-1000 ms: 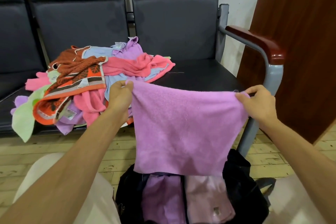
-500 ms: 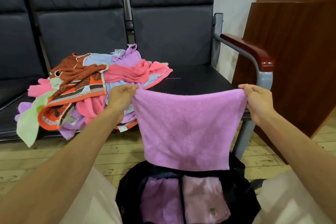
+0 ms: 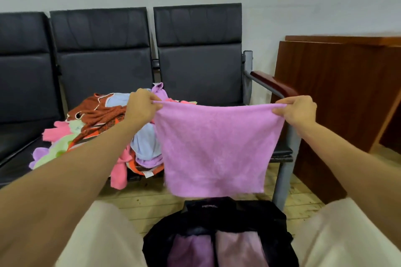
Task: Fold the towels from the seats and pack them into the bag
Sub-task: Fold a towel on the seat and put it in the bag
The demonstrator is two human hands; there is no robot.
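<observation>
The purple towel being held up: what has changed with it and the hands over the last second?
Both hands, left hand and right hand, lifted the purple towel higher and pulled its top edge taut, so it now hangs clear above the black bag. The view tilted up too. Nothing was let go: each hand still pinches a top corner. The towel pile on the seat and the towels already in the bag stayed put.

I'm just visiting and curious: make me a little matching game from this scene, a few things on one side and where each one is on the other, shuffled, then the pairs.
Things:
1. purple towel
2. towel pile
3. black bag
4. wooden armrest

Places:
A. on the floor between the person's knees
B. heaped on the seat
C. stretched between left hand and right hand
D. at the bench's right end

Pairs: 1-C, 2-B, 3-A, 4-D
</observation>
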